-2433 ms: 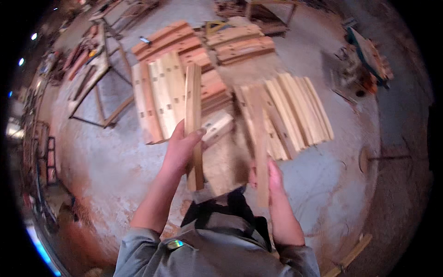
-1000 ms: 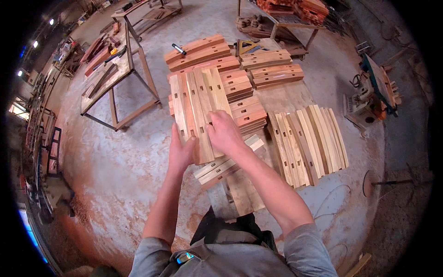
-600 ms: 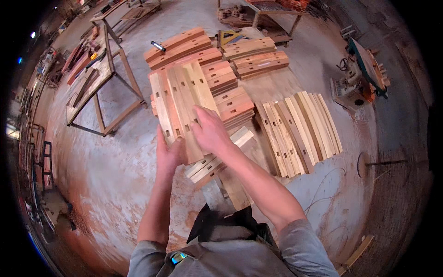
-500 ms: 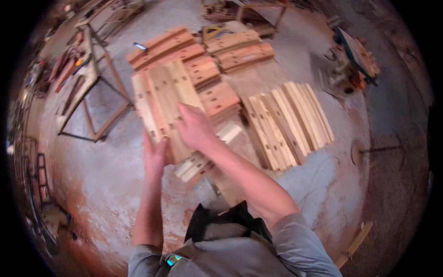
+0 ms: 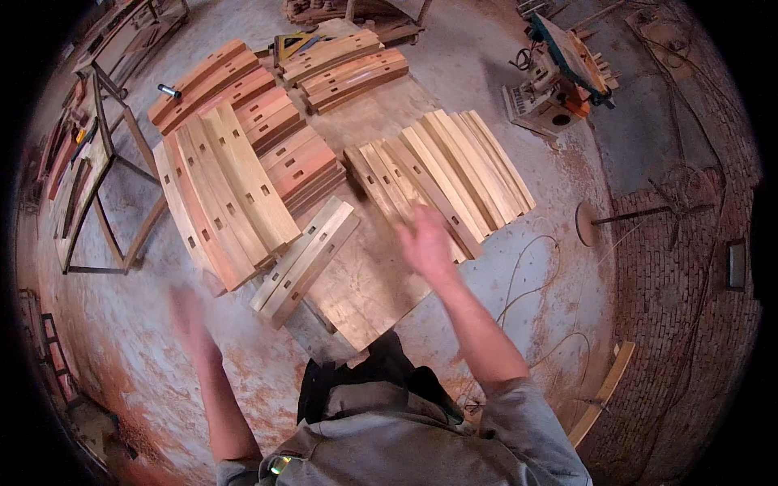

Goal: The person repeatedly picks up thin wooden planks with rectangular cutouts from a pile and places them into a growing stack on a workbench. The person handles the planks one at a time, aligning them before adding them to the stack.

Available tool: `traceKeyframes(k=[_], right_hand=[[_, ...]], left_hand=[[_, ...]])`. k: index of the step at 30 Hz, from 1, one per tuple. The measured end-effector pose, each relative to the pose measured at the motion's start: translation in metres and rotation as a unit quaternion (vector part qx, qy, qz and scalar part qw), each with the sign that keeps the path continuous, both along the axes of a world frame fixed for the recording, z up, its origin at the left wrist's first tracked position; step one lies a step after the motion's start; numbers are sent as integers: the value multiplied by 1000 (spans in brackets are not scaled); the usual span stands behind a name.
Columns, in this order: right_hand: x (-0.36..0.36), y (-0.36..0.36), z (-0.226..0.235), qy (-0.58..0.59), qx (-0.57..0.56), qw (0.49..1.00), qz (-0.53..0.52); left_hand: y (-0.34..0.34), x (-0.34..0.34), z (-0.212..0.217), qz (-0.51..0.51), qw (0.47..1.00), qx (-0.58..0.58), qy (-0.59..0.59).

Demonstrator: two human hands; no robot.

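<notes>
My right hand (image 5: 429, 247) reaches over the near end of a row of pale slotted boards (image 5: 446, 166), fingers apart and nothing in them. Whether it touches the boards I cannot tell. My left hand (image 5: 190, 320) is smeared by motion, low beside a stack of slotted wooden boards (image 5: 219, 194), apart from it. That stack has pale and reddish strips with small rectangular mortises. Between the two groups, a short pair of pale slotted pieces (image 5: 308, 255) lies at a slant on the bench top (image 5: 365, 296).
Reddish slotted boards (image 5: 271, 117) fill the bench behind, with another pile (image 5: 356, 77) farther back and a yellow square tool (image 5: 296, 44) beside it. A metal-framed stand (image 5: 105, 174) is at left. At far right stands a machine (image 5: 551, 89); cords (image 5: 527, 279) trail on the floor.
Both hands have left the left board stack. My right hand has moved right to the pale row; my left has dropped down and left. The view has shifted.
</notes>
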State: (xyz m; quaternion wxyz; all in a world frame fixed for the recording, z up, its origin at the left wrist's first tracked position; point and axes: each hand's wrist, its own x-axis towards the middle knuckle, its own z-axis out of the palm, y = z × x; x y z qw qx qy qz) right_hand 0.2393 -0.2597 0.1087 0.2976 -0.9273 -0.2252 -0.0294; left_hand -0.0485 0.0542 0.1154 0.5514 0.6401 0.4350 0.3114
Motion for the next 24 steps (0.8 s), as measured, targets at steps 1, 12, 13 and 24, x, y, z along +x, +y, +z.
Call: traceKeyframes(k=[1, 12, 13, 24], right_hand=[[11, -28, -11, -48, -36, 998, -16], [44, -92, -27, 123, -60, 988, -67], [40, -95, -27, 187, 20, 980, -68], [-18, -83, 42, 669, 445, 594, -28]], left_hand=[[-7, -13, -2, 6, 1000, -18, 8], [-98, -21, -26, -51, 990, -111, 65], [-103, -18, -26, -69, 990, -105, 63], [-132, -7, -37, -124, 979, -109, 119]])
